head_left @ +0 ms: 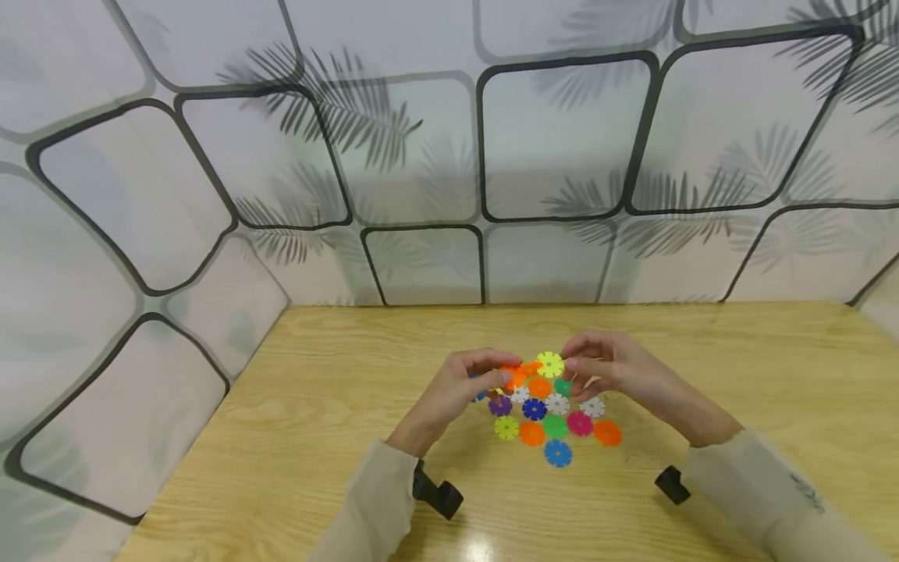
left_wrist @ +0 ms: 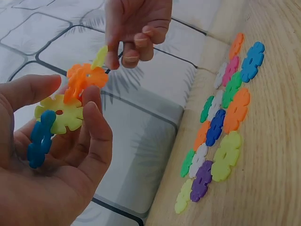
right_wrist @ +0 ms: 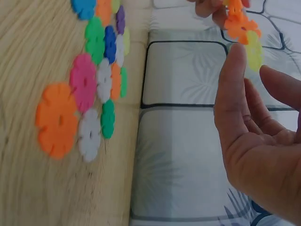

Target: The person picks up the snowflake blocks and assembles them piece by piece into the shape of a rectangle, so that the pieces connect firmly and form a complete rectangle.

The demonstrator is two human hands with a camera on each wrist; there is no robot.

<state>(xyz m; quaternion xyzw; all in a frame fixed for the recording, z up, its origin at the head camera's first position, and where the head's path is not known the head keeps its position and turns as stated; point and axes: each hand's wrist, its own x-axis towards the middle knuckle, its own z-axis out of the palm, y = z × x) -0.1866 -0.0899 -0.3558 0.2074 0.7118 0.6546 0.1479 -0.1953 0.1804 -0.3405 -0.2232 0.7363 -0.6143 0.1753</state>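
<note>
Head view: nearest on the pale wood-grain tabletop (head_left: 281, 468) lies a blue plastic flower-shaped disc (head_left: 558, 453); just beyond, multicoloured plastic flower-shaped discs (head_left: 556, 426) lie flat; farther, the left hand (head_left: 453, 390) pinches a linked chain of blue, yellow and orange plastic flower discs (left_wrist: 75, 87) above the table; to its right, the right hand (head_left: 621, 371) has thumb and forefinger apart beside the chain's yellow end disc (head_left: 550, 364), contact unclear; far behind stands a white leaf-printed backdrop (head_left: 421, 172).

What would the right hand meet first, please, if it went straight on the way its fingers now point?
Probably the yellow disc at the near end of the chain that the left hand holds, though the exact gap is hard to judge.
</note>
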